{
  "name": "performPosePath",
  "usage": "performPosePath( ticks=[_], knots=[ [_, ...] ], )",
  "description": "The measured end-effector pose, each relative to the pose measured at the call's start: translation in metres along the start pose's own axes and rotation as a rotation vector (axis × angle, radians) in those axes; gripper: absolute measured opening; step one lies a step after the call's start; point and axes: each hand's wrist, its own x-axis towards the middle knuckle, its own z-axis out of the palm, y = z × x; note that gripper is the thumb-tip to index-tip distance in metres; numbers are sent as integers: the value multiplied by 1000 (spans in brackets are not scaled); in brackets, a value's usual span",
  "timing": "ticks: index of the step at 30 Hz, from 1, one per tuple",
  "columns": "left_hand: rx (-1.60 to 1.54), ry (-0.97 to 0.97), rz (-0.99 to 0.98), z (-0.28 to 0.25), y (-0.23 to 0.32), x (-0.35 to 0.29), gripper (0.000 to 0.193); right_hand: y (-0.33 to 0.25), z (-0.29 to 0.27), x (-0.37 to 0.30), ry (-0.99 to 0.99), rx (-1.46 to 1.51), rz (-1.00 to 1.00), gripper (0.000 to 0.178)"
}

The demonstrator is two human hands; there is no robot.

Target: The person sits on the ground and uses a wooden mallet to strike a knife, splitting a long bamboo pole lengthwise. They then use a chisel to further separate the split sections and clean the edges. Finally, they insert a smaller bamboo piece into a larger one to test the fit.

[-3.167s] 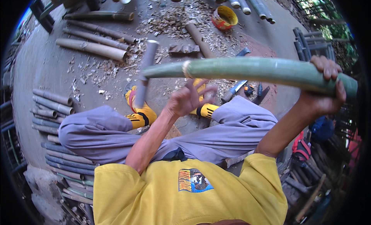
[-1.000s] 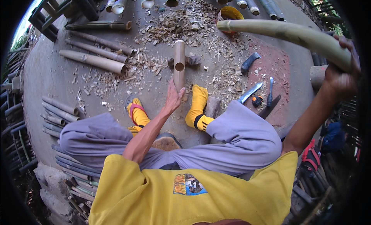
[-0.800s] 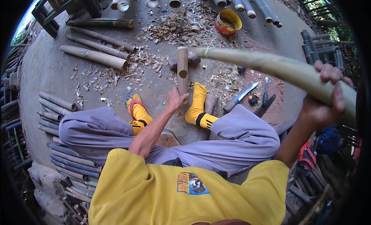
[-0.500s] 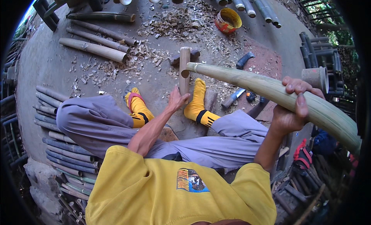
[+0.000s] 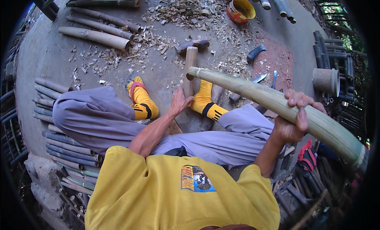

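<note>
My left hand (image 5: 181,101) is closed around the lower part of a short brown wooden piece (image 5: 190,60), held between my feet. My right hand (image 5: 297,116) grips a thick pale-green bamboo pole (image 5: 253,93) from below, thumb and fingers wrapped round it. The pole slants from the right toward the middle. Its narrow end lies against or in front of the wooden piece; I cannot tell whether it is joined to it. Just beyond the wooden piece lies a dark block (image 5: 192,45) on the floor.
Wood chips (image 5: 178,16) litter the floor ahead. Cut bamboo lengths (image 5: 95,37) lie at the far left, with stacked poles (image 5: 71,151) by my left leg. A yellow-red bucket (image 5: 240,11), a curved dark piece (image 5: 256,53), a knife (image 5: 259,78) and a grey container (image 5: 326,81) stand or lie right.
The view has tilted, so floor things sit higher in the picture. The right hand and pole have shifted slightly left and down; both hands keep their grips.
</note>
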Motion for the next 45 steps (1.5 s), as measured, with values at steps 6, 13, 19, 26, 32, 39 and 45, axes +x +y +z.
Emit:
performPosePath(
  ticks=[6, 13, 19, 26, 32, 39, 45],
  knots=[
    [5, -64, -53, 2, -6, -9, 62, -10, -9, -22, 0, -63, -9, 46],
    [-11, -88, -29, -4, -1, -7, 59, -23, -13, -46, 43, -72, -6, 46],
    [29, -66, -5, -1, -7, -9, 58, -20, -9, -47, 45, -90, 27, 46],
    [91, -48, -29, 7, -18, -7, 58, 4, 8, -32, 21, -47, 69, 46],
    [107, -63, -57, 3, -10, -12, 58, 12, 28, -9, 38, -93, 118, 45],
    [110, -58, -58, 5, -11, -14, 56, 28, 62, 4, 111, -110, 134, 43],
    [108, -56, -47, 9, -13, -10, 55, 24, 79, -6, 151, -89, 109, 49]
  ],
)
